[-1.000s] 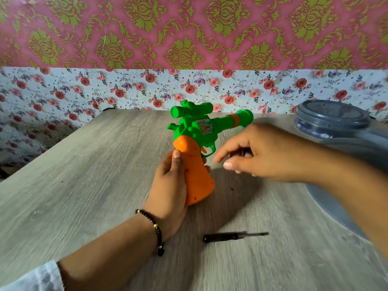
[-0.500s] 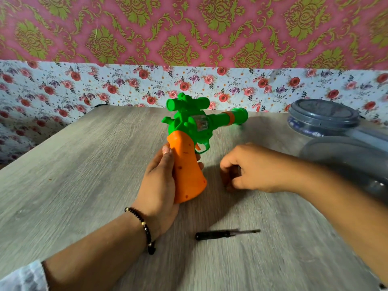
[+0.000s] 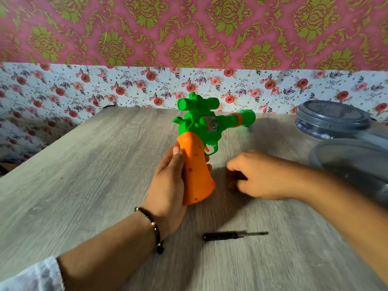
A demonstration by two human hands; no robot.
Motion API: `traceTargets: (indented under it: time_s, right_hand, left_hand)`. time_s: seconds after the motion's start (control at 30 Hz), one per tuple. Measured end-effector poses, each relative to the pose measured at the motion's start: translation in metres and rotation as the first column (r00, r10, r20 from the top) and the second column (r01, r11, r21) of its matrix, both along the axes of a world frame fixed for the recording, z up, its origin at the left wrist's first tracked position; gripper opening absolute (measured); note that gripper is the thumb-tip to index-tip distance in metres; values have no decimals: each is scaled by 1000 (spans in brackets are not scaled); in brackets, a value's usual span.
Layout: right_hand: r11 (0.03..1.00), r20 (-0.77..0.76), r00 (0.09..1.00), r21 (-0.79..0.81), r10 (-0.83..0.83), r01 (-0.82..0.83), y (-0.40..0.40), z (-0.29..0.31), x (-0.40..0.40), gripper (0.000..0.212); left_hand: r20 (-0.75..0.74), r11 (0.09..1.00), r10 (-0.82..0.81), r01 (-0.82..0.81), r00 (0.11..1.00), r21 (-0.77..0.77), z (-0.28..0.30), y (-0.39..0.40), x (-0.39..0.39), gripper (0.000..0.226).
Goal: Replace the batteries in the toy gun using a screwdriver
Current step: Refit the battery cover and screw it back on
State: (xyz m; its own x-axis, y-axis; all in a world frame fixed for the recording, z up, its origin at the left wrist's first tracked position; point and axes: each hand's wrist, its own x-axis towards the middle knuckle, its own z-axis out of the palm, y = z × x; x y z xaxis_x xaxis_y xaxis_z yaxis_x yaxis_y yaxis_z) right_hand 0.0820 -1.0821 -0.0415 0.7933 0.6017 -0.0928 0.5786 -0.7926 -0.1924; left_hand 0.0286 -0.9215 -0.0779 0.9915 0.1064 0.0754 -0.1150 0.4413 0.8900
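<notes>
Toy gun (image 3: 199, 139) stands upright near the middle of the counter (image 3: 84, 175), butt end down, barrel pointing away to the right. Smooth moulded plastic: bright green body with a stubby tube sight on top and a flared muzzle behind an orange ring; flared orange grip dotted with small holes. A clear window sits in the side of the body. My left hand (image 3: 168, 185) wraps the orange grip from the left, thumb laid up along its near face, fingertips just showing past its far edge. A string of dark beads (image 3: 152, 224) circles that wrist; a bit of white patterned sleeve (image 3: 31, 276) shows at the lower left corner. My right hand (image 3: 258, 175) rests on the counter just right of the grip, fingers curled under; cannot tell whether anything is inside them. Screwdriver (image 3: 233, 235) lies flat on the near side of both hands, touching neither: black cylindrical handle to the left, thin metal shaft to the right. Counter surface is grey, streaked wood grain, matte. At the far right, round grey translucent plastic containers (image 3: 333, 120), one lidded.
</notes>
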Motion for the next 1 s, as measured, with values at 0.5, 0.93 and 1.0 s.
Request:
traceTargets:
  time_s: [0.5,0.93,1.0]
  right_hand:
    - [943,-48,995,318,-84,95,-8,12,1,19]
    - [984,32,999,176,3,-9,5,-9,5,29]
    - [983,19,1000,183,-7,3,4,-10,5,26]
  left_hand:
    - [-18,999,19,-20,1000,-32,-2,1,3,31]
    - [-32,997,27,-29,999,-66,-2,1,3,31]
    - [-36,998,24,-26,999,-61,-1,1,3,31]
